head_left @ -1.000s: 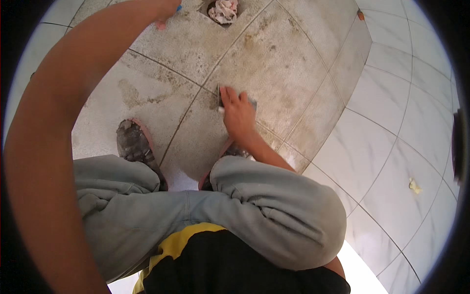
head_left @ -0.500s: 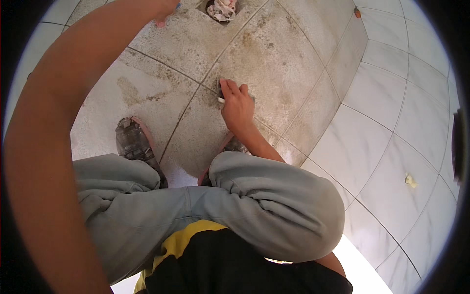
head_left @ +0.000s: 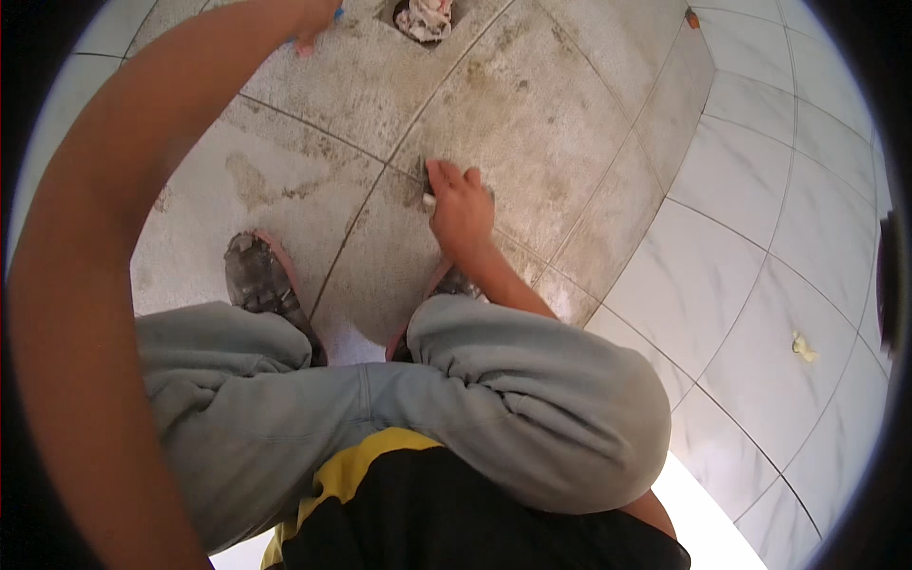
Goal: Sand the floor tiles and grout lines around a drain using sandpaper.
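Observation:
My right hand point(head_left: 463, 211) presses down on the tiled floor point(head_left: 380, 249) in front of my right foot, its fingers closed over a dark grey-green pad point(head_left: 427, 174). Most of the pad is hidden under the palm; a small whitish bit point(head_left: 429, 199) pokes out beside the thumb. My left arm reaches far forward, and the upper edge of the picture cuts off part of my left hand point(head_left: 312, 21). Its fingers look closed, with small bits of blue showing around them; what they hold I cannot make out.
Crumpled pinkish-white material fills a square hole point(head_left: 446, 38) in the floor ahead. My shoes point(head_left: 256, 271) stand close behind my right hand. White marbled wall tiles point(head_left: 708, 256) rise at the right, with a pale yellowish scrap point(head_left: 804, 346) on them. A small orange-brown thing point(head_left: 693, 18) lies at the far right corner.
The view has shifted slightly. My left hand has moved a little to the left; my right hand stays at nearly the same spot on the floor, still over the pad.

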Tool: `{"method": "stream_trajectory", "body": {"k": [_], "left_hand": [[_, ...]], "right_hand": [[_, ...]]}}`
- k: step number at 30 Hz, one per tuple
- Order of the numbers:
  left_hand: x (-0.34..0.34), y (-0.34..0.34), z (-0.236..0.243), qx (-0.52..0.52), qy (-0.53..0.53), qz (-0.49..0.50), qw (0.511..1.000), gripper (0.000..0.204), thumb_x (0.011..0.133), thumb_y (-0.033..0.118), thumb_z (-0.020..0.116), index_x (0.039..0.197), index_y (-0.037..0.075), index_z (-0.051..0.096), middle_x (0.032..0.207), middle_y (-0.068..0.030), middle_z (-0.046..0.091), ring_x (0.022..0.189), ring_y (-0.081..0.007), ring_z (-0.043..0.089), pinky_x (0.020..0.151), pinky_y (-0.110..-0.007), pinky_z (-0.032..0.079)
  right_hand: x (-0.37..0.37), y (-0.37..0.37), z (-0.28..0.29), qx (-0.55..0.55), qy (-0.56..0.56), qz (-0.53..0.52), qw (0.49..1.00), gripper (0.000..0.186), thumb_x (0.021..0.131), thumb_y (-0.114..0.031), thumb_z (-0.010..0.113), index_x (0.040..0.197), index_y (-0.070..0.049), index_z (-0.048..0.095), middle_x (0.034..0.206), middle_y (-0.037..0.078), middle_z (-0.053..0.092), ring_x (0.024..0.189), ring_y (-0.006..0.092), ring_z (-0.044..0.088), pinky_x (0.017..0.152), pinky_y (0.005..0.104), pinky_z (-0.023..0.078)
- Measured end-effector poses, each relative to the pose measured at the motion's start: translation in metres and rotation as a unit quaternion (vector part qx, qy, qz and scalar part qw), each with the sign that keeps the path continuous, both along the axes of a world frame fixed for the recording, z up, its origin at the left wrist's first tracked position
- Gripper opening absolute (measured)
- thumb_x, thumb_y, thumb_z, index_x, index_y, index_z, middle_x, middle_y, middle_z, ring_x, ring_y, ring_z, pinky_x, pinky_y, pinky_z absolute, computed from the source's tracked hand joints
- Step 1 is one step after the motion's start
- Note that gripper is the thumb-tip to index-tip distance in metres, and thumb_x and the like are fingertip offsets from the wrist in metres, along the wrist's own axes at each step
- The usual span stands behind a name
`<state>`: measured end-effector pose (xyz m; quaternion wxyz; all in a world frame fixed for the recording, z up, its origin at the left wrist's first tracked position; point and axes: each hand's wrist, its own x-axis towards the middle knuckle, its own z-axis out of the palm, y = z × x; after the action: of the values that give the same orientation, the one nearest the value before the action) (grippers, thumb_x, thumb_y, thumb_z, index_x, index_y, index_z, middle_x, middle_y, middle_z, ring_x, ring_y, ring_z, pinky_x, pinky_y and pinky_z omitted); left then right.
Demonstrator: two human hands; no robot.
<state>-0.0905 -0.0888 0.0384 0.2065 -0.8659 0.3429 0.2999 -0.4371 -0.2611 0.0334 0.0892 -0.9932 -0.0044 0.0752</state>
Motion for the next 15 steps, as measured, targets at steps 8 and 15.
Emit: {"method": "stream_trajectory", "body": {"k": [8, 15], "left_hand": [[-0.010, 0.008, -0.009, -0.051, -0.069, -0.003, 0.996, 0.033, 0.068, 0.030, 0.084, 0.094, 0.011, 0.077, 0.099, -0.0111, 0.073, 0.096, -0.0275, 0.069, 0.074, -0.042, 0.055], [-0.014, -0.008, 0.012, -0.013, -0.033, -0.027, 0.999, 0.038, 0.068, 0.033, 0.085, 0.096, 0.010, 0.077, 0.099, -0.0118, 0.073, 0.099, -0.0271, 0.068, 0.076, -0.041, 0.055]], "right_hand": [[0.009, 0.004, 0.006, -0.006, 0.021, 0.007, 1.000, 0.051, 0.076, -0.002, 0.058, 0.126, -0.010, 0.060, 0.116, 0.006, 0.061, 0.096, 0.0314, 0.057, 0.078, 0.0418, 0.051], [-0.001, 0.000, 0.004, -0.005, 0.013, 0.028, 1.000, 0.051, 0.073, -0.001, 0.061, 0.124, -0.011, 0.061, 0.110, 0.007, 0.060, 0.096, 0.0309, 0.056, 0.078, 0.0428, 0.050]]}}
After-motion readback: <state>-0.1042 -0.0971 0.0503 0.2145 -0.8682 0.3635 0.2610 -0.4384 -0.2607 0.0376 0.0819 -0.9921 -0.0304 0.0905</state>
